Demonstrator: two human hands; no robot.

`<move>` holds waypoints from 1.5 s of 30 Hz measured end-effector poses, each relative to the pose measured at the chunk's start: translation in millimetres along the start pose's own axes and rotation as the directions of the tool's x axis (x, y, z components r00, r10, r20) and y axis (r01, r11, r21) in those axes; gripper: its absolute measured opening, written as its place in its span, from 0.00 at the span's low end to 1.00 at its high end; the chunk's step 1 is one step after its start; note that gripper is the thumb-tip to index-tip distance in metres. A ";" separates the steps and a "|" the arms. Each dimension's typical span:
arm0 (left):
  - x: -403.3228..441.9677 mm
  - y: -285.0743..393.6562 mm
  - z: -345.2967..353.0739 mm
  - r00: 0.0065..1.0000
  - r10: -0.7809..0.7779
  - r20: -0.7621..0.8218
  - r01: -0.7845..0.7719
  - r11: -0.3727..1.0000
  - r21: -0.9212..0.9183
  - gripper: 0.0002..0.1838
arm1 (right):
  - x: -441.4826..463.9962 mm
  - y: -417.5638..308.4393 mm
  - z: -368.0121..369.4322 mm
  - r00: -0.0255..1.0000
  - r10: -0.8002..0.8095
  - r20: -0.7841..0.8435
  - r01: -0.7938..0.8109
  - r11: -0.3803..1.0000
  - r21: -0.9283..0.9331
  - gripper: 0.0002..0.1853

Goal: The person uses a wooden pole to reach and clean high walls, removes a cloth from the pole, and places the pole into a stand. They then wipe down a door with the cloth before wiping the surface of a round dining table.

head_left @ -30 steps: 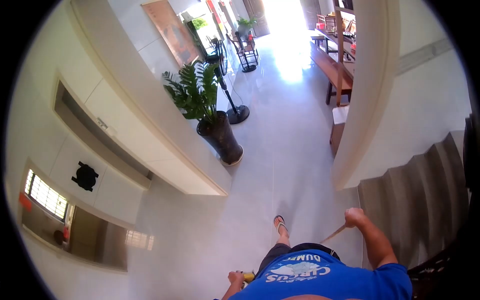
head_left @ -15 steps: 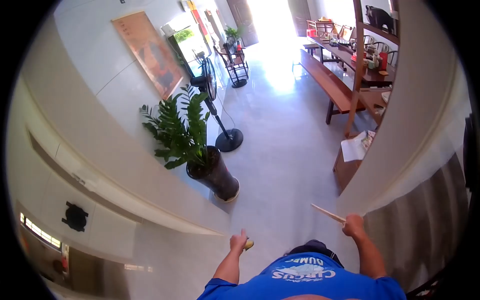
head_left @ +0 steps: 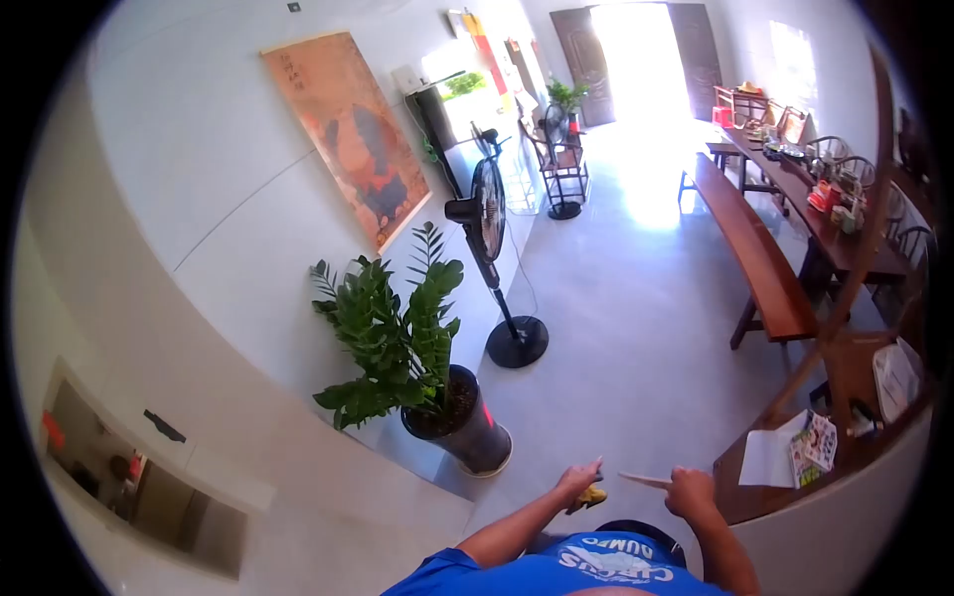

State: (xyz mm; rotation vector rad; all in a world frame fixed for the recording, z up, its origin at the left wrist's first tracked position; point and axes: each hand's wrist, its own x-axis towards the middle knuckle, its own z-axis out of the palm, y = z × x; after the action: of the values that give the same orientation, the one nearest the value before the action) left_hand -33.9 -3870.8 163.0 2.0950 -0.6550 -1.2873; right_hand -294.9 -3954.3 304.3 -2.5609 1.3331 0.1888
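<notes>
Right hand [head_left: 693, 492] has its fingers clamped round one pale stick [head_left: 644, 481], long axis running sideways, tip aimed at the left hand [head_left: 576, 484] and near it, not touching. Over there one finger pokes out, the rest curled on one yellow thing [head_left: 593, 497] (too small to name from here). One fan [head_left: 487, 209], one potted plant [head_left: 397, 343] stand ahead.

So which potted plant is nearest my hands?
The big leafy plant in the tall dark pot, beside the black pedestal fan and closest to your left hand; the other plant is much farther back, toward the bright doorway.
</notes>
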 end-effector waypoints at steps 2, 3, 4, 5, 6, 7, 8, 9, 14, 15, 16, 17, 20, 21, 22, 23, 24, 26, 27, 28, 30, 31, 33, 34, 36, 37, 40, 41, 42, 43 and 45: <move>20.3 40.4 6.0 0.985 -0.071 0.157 0.106 0.968 -0.227 0.40 | 49.8 -6.2 -17.2 0.997 -0.071 -0.017 0.071 0.997 0.005 0.10; 27.5 64.3 7.2 0.970 -0.086 0.229 0.162 0.926 -0.340 0.41 | 74.5 -12.0 -32.5 0.994 -0.112 -0.011 0.112 0.994 -0.006 0.11; 33.3 84.2 9.6 0.954 -0.058 0.296 0.192 0.874 -0.446 0.42 | 96.9 -21.0 -46.3 0.989 -0.148 -0.003 0.148 0.989 -0.012 0.12; 26.7 116.0 2.6 0.921 -0.083 0.382 0.270 0.841 -0.469 0.41 | 119.8 -28.1 -55.9 0.983 -0.183 0.008 0.183 0.983 -0.014 0.13; 49.2 123.1 4.8 0.867 -0.072 0.493 0.376 0.743 -0.554 0.40 | 137.2 -36.1 -67.2 0.972 -0.234 0.007 0.234 0.972 -0.023 0.14; 76.0 126.1 10.6 0.806 -0.040 0.591 0.481 0.625 -0.615 0.38 | 153.8 -43.6 -77.0 0.957 -0.290 0.007 0.290 0.957 -0.033 0.15; 104.2 133.3 15.6 0.855 0.138 0.499 0.305 0.645 -0.701 0.35 | 176.0 -49.1 -83.2 0.938 -0.347 0.010 0.348 0.937 -0.042 0.16; 129.7 139.7 20.3 0.866 0.309 0.393 0.121 0.633 -0.764 0.33 | 199.9 -54.4 -82.7 0.933 -0.360 -0.007 0.359 0.933 -0.035 0.18; 227.1 220.4 -28.3 0.843 0.392 0.370 0.290 0.249 -0.924 0.18 | 316.3 -70.0 -83.2 0.734 -0.412 -0.541 0.447 0.892 -0.074 0.20; 252.5 242.1 -35.4 0.839 0.411 0.358 0.264 0.268 -0.927 0.18 | 332.7 -76.2 -96.8 0.606 -0.409 -0.682 0.470 0.876 -0.109 0.21; 281.1 251.4 -41.7 0.842 0.415 0.345 0.244 0.278 -0.929 0.17 | 345.8 -81.3 -108.1 0.568 -0.467 -0.678 0.538 0.834 -0.123 0.22; 316.7 262.2 -53.4 0.845 0.420 0.330 0.218 0.292 -0.931 0.17 | 365.1 -88.3 -122.6 0.521 -0.518 -0.678 0.605 0.785 -0.134 0.22; 370.4 346.3 -91.5 0.878 0.384 0.285 0.196 0.254 -0.947 0.17 | 427.0 -101.5 -132.8 0.507 -0.566 -0.650 0.675 0.730 -0.109 0.22; 359.3 394.7 -104.4 0.904 0.323 0.280 0.229 0.187 -0.955 0.18 | 445.2 -102.3 -131.6 0.530 -0.563 -0.634 0.673 0.734 -0.089 0.22; 381.7 416.4 -109.4 0.893 0.323 0.313 0.261 0.193 -0.946 0.17 | 466.5 -100.8 -136.3 0.522 -0.565 -0.639 0.644 0.752 -0.139 0.23; 405.2 432.4 -110.8 0.882 0.324 0.343 0.291 0.200 -0.936 0.16 | 484.7 -96.4 -144.1 0.560 -0.526 -0.641 0.635 0.769 -0.076 0.22; 417.2 448.4 -112.4 0.913 0.231 0.336 0.301 0.173 -0.938 0.16 | 501.7 -93.1 -154.4 0.595 -0.484 -0.642 0.623 0.782 -0.012 0.22; 434.9 468.1 -113.2 0.943 0.136 0.304 0.286 0.133 -0.949 0.16 | 533.3 -83.9 -165.0 0.634 -0.421 -0.649 0.600 0.797 0.069 0.21; 438.6 488.3 -116.8 0.954 0.095 0.283 0.272 0.114 -0.955 0.16 | 551.1 -78.1 -168.7 0.648 -0.422 -0.634 0.609 0.787 0.098 0.20; 439.6 508.1 -119.4 0.954 0.006 0.300 0.296 0.144 -0.944 0.16 | 567.2 -72.5 -172.7 0.661 -0.421 -0.621 0.615 0.778 0.127 0.19; 517.9 496.7 -105.5 0.964 0.035 0.262 0.251 0.183 -0.950 0.14 | 607.9 -60.2 -175.8 0.677 -0.434 -0.595 0.634 0.754 0.171 0.17; 549.0 498.4 -97.0 0.968 0.049 0.246 0.231 0.208 -0.950 0.13 | 629.7 -53.1 -180.6 0.681 -0.446 -0.580 0.644 0.742 0.186 0.17; 570.9 526.8 -102.2 0.956 0.050 0.289 0.270 0.231 -0.935 0.14 | 672.8 -36.3 -186.9 0.676 -0.472 -0.566 0.663 0.725 0.188 0.16; 604.4 531.2 -99.3 0.942 0.072 0.328 0.304 0.231 -0.924 0.14 | 693.6 -28.1 -194.4 0.672 -0.484 -0.560 0.670 0.720 0.181 0.16; 643.4 567.3 -89.3 0.968 0.044 0.248 0.229 0.253 -0.940 0.14 | 735.8 -8.6 -217.9 0.696 -0.499 -0.516 0.676 0.698 0.238 0.17; 645.8 583.8 -97.6 0.969 0.072 0.234 0.202 0.302 -0.932 0.14 | 758.3 3.3 -232.6 0.686 -0.479 -0.547 0.675 0.700 0.233 0.16; 615.6 671.3 -107.5 0.996 0.092 -0.024 -0.057 0.384 -0.922 0.17 | 824.7 30.4 -265.9 0.638 -0.453 -0.623 0.684 0.706 0.186 0.16; 607.4 701.7 -112.3 0.993 0.095 -0.069 -0.101 0.399 -0.911 0.18 | 846.4 38.9 -274.9 0.657 -0.445 -0.609 0.674 0.709 0.209 0.16; 599.3 732.0 -117.2 0.989 0.097 -0.113 -0.144 0.416 -0.898 0.18 | 866.0 46.0 -282.3 0.680 -0.436 -0.589 0.660 0.714 0.234 0.16; 643.0 737.7 -117.5 0.996 0.086 -0.013 -0.044 0.382 -0.923 0.18 | 883.9 53.2 -289.2 0.705 -0.426 -0.567 0.643 0.721 0.258 0.16; 735.8 741.6 -111.7 0.998 0.016 0.068 0.061 0.271 -0.961 0.17 | 914.9 64.3 -297.1 0.699 -0.445 -0.560 0.648 0.724 0.235 0.14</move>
State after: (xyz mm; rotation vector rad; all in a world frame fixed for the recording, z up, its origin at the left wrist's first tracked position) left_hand 293.7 -4863.4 269.5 0.9765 0.2175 -1.2566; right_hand 177.3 -4792.0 372.0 -2.5506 0.5178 -0.8000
